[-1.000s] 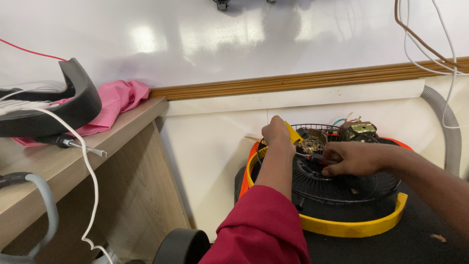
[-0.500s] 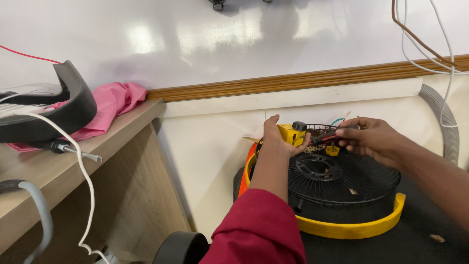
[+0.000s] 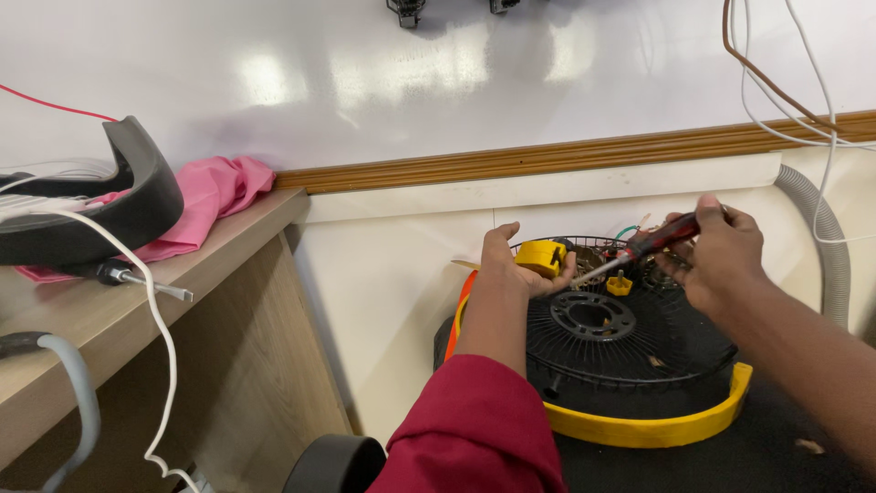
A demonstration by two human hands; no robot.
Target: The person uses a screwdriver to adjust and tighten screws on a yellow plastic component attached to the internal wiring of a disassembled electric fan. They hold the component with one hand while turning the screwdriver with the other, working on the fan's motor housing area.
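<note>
Here, seen from the head camera, a person works over a black round fan grille (image 3: 630,342) seated in a yellow and orange housing (image 3: 652,427) on a dark surface against a white wall. The left hand (image 3: 516,265), in a red sleeve (image 3: 474,429), is curled around a small yellow plastic part (image 3: 540,257), holding it just above the grille's far rim, apparently to steady it for the tool. The right hand (image 3: 721,256) is closed around a red-and-black screwdriver (image 3: 639,248), its tip angled toward that part. A second small yellow piece (image 3: 620,285) sits on the grille near exposed wiring. At left, a wooden bench (image 3: 228,265) carries a pink cloth (image 3: 214,196), another screwdriver (image 3: 137,278) and a curved black casing (image 3: 137,201), with a white cable (image 3: 155,338) trailing over the edge.
</note>
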